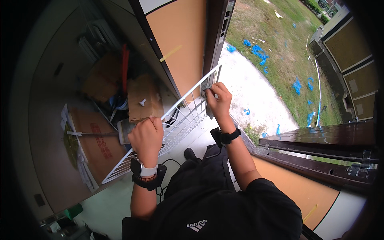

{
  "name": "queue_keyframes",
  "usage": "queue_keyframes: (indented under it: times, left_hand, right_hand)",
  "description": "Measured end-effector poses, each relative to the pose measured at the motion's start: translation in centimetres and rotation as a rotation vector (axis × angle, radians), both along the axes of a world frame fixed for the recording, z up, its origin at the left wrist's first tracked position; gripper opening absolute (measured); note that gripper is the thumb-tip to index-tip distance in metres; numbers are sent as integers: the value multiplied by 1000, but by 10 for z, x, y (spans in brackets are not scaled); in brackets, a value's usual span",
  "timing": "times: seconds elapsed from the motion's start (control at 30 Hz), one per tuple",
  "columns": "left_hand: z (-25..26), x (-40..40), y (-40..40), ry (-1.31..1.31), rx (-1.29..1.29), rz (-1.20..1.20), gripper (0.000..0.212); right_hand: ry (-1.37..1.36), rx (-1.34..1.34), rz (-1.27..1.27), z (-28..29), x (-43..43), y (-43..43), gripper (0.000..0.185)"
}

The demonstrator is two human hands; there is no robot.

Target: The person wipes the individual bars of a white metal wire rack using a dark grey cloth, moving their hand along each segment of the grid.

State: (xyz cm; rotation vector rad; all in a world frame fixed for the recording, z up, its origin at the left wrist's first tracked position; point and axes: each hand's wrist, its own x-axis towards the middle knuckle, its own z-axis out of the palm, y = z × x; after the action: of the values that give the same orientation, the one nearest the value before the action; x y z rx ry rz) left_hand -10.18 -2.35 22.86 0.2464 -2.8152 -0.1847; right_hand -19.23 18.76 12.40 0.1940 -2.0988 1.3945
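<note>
A white wire rack is held up in front of me, slanting from lower left to upper right. My left hand is closed around its top rail, left of the middle. Near the rack's right end, my right hand pinches a grey, fuzzy cloth against the wires. Part of the cloth hangs down below the fingers. A watch and a black strap are on my left wrist, and a black strap device is on my right wrist.
Behind the rack stand cardboard boxes and a red object. To the right, a dark door frame borders an open doorway. Outside are a concrete strip and grass with scattered blue scraps. A dark door stands at the right.
</note>
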Motion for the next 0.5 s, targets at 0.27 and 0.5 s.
queue_keyframes:
  times: [0.27,0.5]
  left_hand:
    - [0,2,7,36,-24,-24,45]
    - [0,5,8,119,-12,-48,45]
  right_hand:
    - [-205,87,-47,-96,9,15,5]
    - [-106,-39,39,17,2,12,4]
